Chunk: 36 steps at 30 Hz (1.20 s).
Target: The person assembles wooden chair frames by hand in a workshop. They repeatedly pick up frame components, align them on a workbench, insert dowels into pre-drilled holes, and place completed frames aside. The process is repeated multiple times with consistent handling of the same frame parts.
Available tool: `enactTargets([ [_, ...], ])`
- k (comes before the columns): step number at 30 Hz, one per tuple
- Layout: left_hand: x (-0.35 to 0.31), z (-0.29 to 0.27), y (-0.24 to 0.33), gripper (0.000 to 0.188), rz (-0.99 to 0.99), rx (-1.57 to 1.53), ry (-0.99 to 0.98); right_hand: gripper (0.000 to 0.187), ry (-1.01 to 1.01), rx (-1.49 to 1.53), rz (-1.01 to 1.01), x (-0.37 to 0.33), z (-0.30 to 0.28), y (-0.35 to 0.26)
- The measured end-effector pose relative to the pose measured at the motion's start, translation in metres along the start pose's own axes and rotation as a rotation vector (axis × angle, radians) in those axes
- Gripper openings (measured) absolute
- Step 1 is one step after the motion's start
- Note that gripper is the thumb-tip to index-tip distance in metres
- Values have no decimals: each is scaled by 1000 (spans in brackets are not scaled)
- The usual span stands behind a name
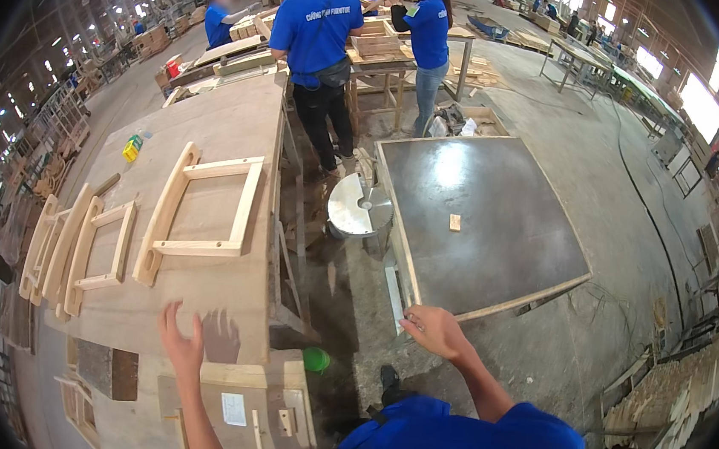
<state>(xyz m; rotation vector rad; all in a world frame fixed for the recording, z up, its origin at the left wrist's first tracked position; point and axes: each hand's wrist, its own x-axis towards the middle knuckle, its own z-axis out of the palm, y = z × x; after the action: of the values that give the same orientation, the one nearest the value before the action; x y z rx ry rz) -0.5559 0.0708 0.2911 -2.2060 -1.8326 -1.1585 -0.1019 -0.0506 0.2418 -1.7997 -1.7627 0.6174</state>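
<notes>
My left hand hovers by the near edge of a plywood-topped table, fingers apart and nothing in them; its shadow falls on the board. Closest to it is a pale wooden frame with a rounded outer rail. More such frames lie in a row to the left. My right hand is closed in a pinch beside the near left corner of a dark-topped table. Whatever its fingertips hold, if anything, is too small to make out. On that dark top lies a small wood block.
A round metal stool stands between the tables. A green bucket is on the floor below. A yellow-green box sits on the plywood. Co-workers in blue shirts stand ahead at benches. A wood stack is at right.
</notes>
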Motion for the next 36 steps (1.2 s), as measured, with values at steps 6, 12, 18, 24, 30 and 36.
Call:
enactTargets([
  [6,119,141,52,60,15,120,-113,25,196,14,180,-22,-44,70],
  [12,163,220,50,61,-345,421,-504,22,265,2,318,-48,-71,109],
  [18,134,218,11,30,-192,451,-393,22,223,46,418,-58,-66,121],
  [24,21,137,82,20,-97,315,-443,26,160,242,249,-26,-26,96],
  [30,-107,61,167,19,-17,119,-505,57,-240,1311,451,13,64,13],
  [36,-174,31,195,29,-53,-3,-593,35,9,1582,894,-3,114,-85],
])
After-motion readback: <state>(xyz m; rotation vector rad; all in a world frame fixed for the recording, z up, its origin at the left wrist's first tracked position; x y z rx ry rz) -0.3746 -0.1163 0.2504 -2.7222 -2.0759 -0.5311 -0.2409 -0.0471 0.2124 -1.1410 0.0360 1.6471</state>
